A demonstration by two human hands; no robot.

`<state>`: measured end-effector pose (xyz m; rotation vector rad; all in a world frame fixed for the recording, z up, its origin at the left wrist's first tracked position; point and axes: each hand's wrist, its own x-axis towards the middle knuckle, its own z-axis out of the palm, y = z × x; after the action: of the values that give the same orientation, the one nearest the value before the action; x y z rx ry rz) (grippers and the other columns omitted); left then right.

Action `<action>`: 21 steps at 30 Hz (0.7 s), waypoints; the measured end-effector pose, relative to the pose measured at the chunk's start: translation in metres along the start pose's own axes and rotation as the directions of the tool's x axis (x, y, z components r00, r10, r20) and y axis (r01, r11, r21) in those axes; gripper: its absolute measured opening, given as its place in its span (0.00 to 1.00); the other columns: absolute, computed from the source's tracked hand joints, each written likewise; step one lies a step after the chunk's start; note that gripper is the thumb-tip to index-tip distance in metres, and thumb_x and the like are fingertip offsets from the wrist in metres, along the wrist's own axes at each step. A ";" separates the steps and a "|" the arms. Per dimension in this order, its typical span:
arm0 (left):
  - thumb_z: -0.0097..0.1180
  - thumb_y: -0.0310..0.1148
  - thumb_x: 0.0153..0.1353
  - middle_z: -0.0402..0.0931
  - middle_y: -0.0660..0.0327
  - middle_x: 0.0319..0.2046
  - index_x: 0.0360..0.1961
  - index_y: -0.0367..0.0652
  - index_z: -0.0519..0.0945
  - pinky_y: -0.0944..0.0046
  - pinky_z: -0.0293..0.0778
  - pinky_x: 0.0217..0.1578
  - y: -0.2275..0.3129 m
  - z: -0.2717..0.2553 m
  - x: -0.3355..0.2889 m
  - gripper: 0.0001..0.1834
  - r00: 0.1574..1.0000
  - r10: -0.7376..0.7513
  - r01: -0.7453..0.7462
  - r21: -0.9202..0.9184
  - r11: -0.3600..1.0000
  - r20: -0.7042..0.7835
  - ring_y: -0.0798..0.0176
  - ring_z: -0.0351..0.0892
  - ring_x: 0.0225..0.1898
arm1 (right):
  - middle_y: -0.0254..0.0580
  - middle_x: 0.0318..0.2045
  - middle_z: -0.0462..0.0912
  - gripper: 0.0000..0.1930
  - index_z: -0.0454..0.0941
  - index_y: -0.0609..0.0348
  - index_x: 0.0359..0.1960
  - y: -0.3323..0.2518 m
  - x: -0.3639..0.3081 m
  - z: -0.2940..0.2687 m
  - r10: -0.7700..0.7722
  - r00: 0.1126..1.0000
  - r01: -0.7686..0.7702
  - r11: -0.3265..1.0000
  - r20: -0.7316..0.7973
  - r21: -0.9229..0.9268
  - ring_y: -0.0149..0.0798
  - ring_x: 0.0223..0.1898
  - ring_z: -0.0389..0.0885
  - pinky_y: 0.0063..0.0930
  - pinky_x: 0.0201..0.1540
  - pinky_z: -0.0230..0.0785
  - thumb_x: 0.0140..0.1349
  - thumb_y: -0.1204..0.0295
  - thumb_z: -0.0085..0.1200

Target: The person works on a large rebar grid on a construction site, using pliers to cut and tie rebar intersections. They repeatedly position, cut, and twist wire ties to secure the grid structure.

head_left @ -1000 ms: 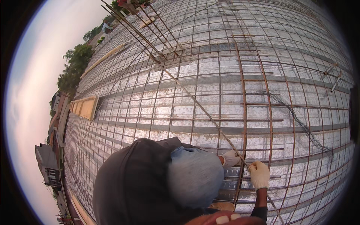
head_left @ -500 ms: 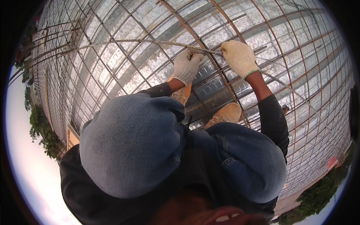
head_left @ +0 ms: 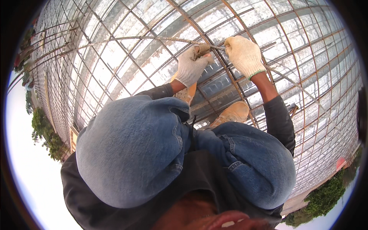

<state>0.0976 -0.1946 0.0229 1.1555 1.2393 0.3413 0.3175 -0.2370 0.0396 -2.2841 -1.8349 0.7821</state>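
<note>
My left hand (head_left: 191, 66), in a white knit glove, is closed beside a bar crossing, fingers curled and thumb toward them. What it holds, if anything, is too small to make out. To its right, my right hand (head_left: 244, 56), in a similar glove with a green cuff edge, is closed around a long, bowed steel bar (head_left: 153, 37). That bar runs from the far left, past my left fingertips and under my right glove, then down to the right. Beneath both hands lies a rusty steel bar grid (head_left: 230, 73); my right fingers hide part of the crossing.
Ribbed shiny metal decking (head_left: 161, 23) lies under the grid. My tan shoes (head_left: 234, 112) are among the bars below my hands, and my bent knees in blue jeans (head_left: 130, 149) fill the near middle. Trees (head_left: 48, 134) stand beyond the left edge.
My left thumb and index finger have come slightly apart, and that hand has turned a little. My right hand stays at the bar, slightly higher in view. The decking looks brighter.
</note>
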 end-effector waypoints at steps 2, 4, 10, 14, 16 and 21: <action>0.71 0.27 0.68 0.92 0.60 0.47 0.59 0.33 0.89 0.67 0.84 0.52 -0.004 -0.003 0.005 0.19 1.000 -0.007 0.007 0.027 1.000 0.026 0.72 0.88 0.46 | 0.50 0.49 0.94 0.15 0.92 0.55 0.51 0.002 0.005 -0.006 0.016 0.997 -0.017 1.000 0.081 0.010 0.55 0.53 0.93 0.52 0.59 0.84 0.76 0.63 0.56; 0.72 0.31 0.67 0.93 0.58 0.46 0.59 0.34 0.90 0.66 0.85 0.50 -0.008 -0.004 0.011 0.21 0.999 0.032 -0.035 0.061 0.998 0.043 0.70 0.89 0.44 | 0.50 0.49 0.94 0.15 0.93 0.55 0.52 0.004 0.009 -0.006 0.000 0.996 0.000 1.000 0.094 0.001 0.55 0.53 0.93 0.52 0.59 0.84 0.76 0.63 0.56; 0.75 0.37 0.63 0.92 0.49 0.52 0.63 0.33 0.87 0.58 0.85 0.55 -0.001 -0.010 0.009 0.29 0.974 0.194 -0.227 0.452 0.862 0.118 0.58 0.91 0.51 | 0.49 0.49 0.94 0.15 0.93 0.53 0.52 -0.002 0.012 -0.018 0.019 0.986 0.003 0.991 0.166 -0.133 0.54 0.53 0.93 0.52 0.59 0.84 0.74 0.63 0.57; 0.77 0.44 0.59 0.91 0.45 0.54 0.65 0.33 0.86 0.54 0.85 0.57 -0.005 -0.013 0.007 0.36 0.976 0.184 -0.216 0.579 0.786 0.114 0.51 0.92 0.54 | 0.48 0.48 0.94 0.14 0.94 0.50 0.51 0.004 0.013 -0.020 0.083 0.980 -0.035 0.967 0.181 -0.252 0.55 0.51 0.94 0.53 0.56 0.85 0.73 0.63 0.59; 0.79 0.47 0.56 0.91 0.45 0.53 0.66 0.32 0.85 0.53 0.85 0.57 -0.019 -0.020 0.014 0.41 0.981 0.185 -0.178 0.622 0.762 0.054 0.50 0.92 0.55 | 0.48 0.46 0.94 0.13 0.94 0.50 0.49 0.018 0.008 -0.016 0.039 0.998 -0.020 0.947 0.053 -0.321 0.55 0.50 0.94 0.54 0.53 0.86 0.73 0.63 0.60; 0.79 0.52 0.54 0.91 0.45 0.52 0.67 0.33 0.84 0.51 0.85 0.56 -0.005 -0.028 0.019 0.44 0.992 -0.038 -0.042 0.590 0.807 0.122 0.49 0.92 0.53 | 0.45 0.48 0.89 0.11 0.90 0.46 0.52 0.035 -0.030 -0.074 0.125 0.991 -0.132 0.849 -0.047 -0.511 0.54 0.46 0.93 0.54 0.48 0.85 0.75 0.62 0.62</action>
<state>0.0786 -0.1692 0.0115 1.6846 1.2656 -0.1433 0.3782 -0.2576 0.0994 -2.7375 -2.1035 0.3010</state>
